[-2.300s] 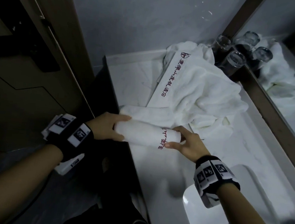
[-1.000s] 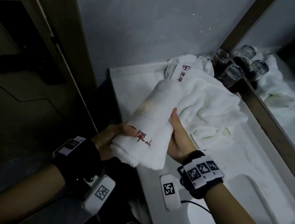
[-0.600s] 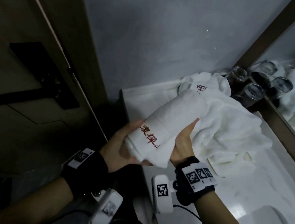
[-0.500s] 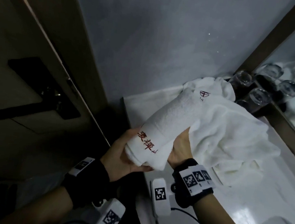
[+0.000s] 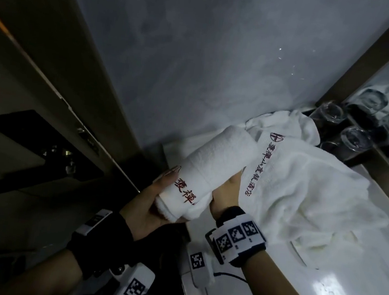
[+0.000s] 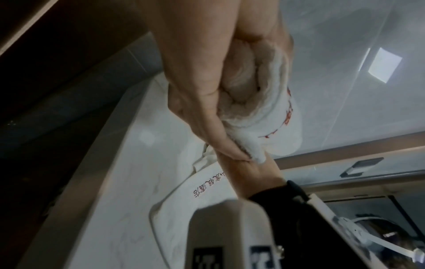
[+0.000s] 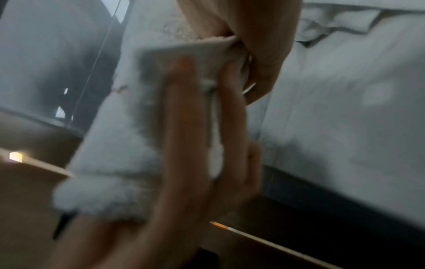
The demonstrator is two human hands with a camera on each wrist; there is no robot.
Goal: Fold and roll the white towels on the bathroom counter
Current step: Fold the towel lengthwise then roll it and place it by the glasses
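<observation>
Just left of the towel [image 5: 305, 184] heaped on the worktop [image 6: 110, 209], I hold the roll [image 5: 215, 164] tilted in the air. My left hand [image 5: 155, 206] is curled round its lower end, by the red lettering. My right hand [image 5: 225, 194] lies flat and straight against its side. Glasses [image 5: 330, 116] stand behind the towel.

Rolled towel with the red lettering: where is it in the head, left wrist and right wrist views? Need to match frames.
Head: rolled towel at centre, tilted, far end up-right.
Left wrist: upper centre, spiral end facing the camera.
Right wrist: left of centre, blurred, partly behind the right hand.
Shared landmark: left hand gripping the roll's near end; upper centre in left wrist, top edge in right wrist.
</observation>
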